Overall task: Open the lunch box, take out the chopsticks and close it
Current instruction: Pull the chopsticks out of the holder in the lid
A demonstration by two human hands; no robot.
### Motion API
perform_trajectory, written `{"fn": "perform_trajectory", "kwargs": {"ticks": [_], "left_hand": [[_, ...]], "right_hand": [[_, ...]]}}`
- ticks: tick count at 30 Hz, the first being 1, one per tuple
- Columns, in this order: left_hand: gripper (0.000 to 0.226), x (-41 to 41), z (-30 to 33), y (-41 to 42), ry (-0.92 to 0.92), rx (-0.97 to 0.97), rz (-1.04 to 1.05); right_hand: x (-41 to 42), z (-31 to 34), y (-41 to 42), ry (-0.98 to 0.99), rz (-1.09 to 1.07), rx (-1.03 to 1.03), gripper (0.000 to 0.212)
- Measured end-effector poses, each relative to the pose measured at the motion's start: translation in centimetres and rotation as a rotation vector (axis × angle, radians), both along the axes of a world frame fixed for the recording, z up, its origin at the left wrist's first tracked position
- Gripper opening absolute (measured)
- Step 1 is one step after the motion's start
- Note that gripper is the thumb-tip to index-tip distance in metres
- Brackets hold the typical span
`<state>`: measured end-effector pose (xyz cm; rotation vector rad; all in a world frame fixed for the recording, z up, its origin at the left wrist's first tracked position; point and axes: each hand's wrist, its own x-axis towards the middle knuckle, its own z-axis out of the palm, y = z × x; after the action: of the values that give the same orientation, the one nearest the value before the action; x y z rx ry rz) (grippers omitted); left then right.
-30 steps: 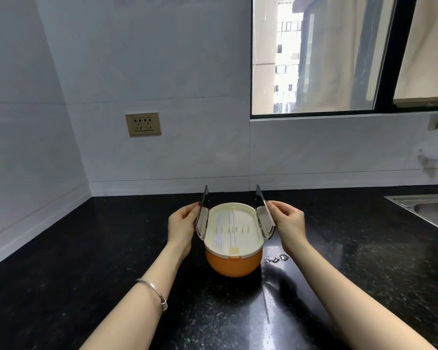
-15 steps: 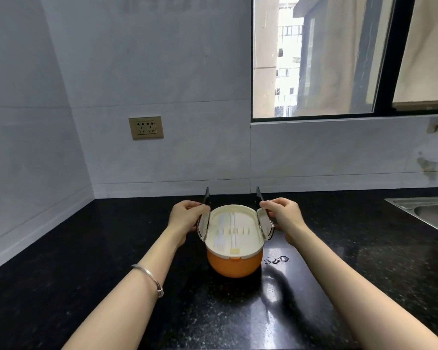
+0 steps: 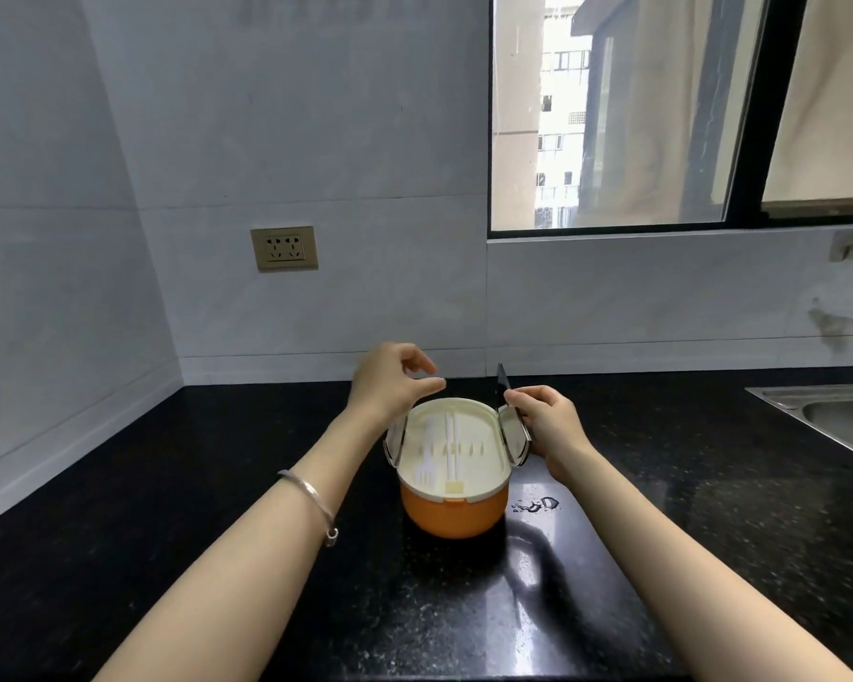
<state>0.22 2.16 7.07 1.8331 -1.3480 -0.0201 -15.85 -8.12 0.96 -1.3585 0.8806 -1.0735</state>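
Observation:
An orange lunch box [image 3: 453,514] with a cream oval top tray [image 3: 483,435] stands on the black counter [image 3: 168,509]. Two lid flaps stand up at its sides, the left flap [image 3: 394,443] and the right flap [image 3: 513,435]. In the tray lie a white fork [image 3: 427,460] and white chopsticks [image 3: 450,443]. My left hand [image 3: 390,381] hovers over the tray's far left corner, fingers apart and empty. My right hand [image 3: 550,420] pinches the right flap's upper edge.
A steel sink [image 3: 828,420] sits at the right edge of the counter. Small water drops [image 3: 538,504] lie just right of the box. A wall socket [image 3: 284,248] is on the tiled back wall, and a window [image 3: 661,110] is above the right side.
My left hand has let go of the left flap and risen over the tray's far edge. My right hand stays on the right flap. The box has not moved.

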Motion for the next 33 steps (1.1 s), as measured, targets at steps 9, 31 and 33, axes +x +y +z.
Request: {"fn": "perform_trajectory", "kwargs": {"ticks": [9, 31, 33], "left_hand": [[0.021, -3.3, -1.4, -2.6, -0.369, 0.555, 0.161], [0.028, -4.4, -2.5, -3.5, -0.173, 0.758, 0.15], [0.012, -4.4, -2.1, -3.6, -0.135, 0.761, 0.15]], "right_hand": [[-0.1, -0.2, 0.3, -0.023, -0.012, -0.012, 0.019], [0.1, -0.5, 0.0, -0.006, -0.019, -0.044, 0.011], [0.0, -0.4, 0.0, -0.004, -0.015, -0.047, 0.011]]}}
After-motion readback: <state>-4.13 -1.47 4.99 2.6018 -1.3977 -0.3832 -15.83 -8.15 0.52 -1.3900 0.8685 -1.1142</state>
